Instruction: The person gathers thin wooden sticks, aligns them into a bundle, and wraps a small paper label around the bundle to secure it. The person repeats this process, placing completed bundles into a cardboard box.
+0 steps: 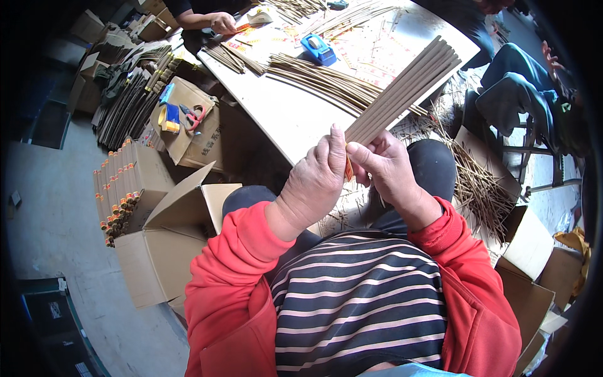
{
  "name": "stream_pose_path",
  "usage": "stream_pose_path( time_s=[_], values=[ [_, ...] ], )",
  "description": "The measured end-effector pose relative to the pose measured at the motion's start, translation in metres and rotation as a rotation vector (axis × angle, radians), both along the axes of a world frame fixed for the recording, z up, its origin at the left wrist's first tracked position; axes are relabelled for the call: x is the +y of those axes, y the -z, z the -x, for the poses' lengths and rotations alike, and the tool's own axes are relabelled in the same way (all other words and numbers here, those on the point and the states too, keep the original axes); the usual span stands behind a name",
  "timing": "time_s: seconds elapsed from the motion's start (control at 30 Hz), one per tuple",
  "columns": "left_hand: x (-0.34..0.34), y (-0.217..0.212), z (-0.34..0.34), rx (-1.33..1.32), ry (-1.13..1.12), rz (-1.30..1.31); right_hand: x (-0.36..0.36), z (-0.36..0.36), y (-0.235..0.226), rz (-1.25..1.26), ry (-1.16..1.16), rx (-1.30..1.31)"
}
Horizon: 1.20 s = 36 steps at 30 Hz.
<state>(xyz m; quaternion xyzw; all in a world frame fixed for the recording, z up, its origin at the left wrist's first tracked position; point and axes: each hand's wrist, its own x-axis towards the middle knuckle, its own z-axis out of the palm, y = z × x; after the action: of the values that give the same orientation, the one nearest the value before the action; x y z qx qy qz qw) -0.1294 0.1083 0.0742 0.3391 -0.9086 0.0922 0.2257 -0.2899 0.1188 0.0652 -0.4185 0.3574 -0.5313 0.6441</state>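
My left hand (317,179) and my right hand (386,166) are together in front of my chest, both closed around the lower end of a bundle of long brown sticks (408,88). The bundle fans out and points up to the right, over the edge of a white table (289,116). An orange tip of the bundle shows between my two hands. My sleeves are red and my top is striped.
More brown sticks (326,78) and a blue tape dispenser (318,49) lie on the table. Another person's hand (223,24) works at its far end. Cardboard boxes (163,251) stand at my left, one with packed stick bundles (116,188), another holding scissors (191,116). Loose sticks (480,188) litter the right.
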Motion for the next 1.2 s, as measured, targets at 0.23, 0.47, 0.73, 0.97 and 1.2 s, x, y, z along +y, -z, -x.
stream_pose_path(
  time_s=[0.23, 0.47, 0.73, 0.97, 1.2],
  values=[
    [-0.003, 0.0, -0.001, 0.067, 0.016, -0.041, -0.004, 0.001, -0.008, 0.08, -0.031, 0.071],
    [-0.005, 0.005, -0.006, 0.244, 0.087, -0.163, -0.006, 0.003, -0.012, 0.151, -0.125, 0.041],
    [-0.006, -0.007, -0.006, 0.44, 0.184, -0.475, -0.013, 0.011, -0.023, 0.295, -0.197, 0.152],
    [-0.003, -0.027, -0.004, 0.624, 0.25, -0.833, -0.023, 0.01, -0.021, 0.438, -0.214, 0.113],
    [-0.004, -0.042, -0.01, 0.958, 0.424, -1.295, -0.027, 0.006, -0.032, 0.462, -0.203, 0.125]
  ],
)
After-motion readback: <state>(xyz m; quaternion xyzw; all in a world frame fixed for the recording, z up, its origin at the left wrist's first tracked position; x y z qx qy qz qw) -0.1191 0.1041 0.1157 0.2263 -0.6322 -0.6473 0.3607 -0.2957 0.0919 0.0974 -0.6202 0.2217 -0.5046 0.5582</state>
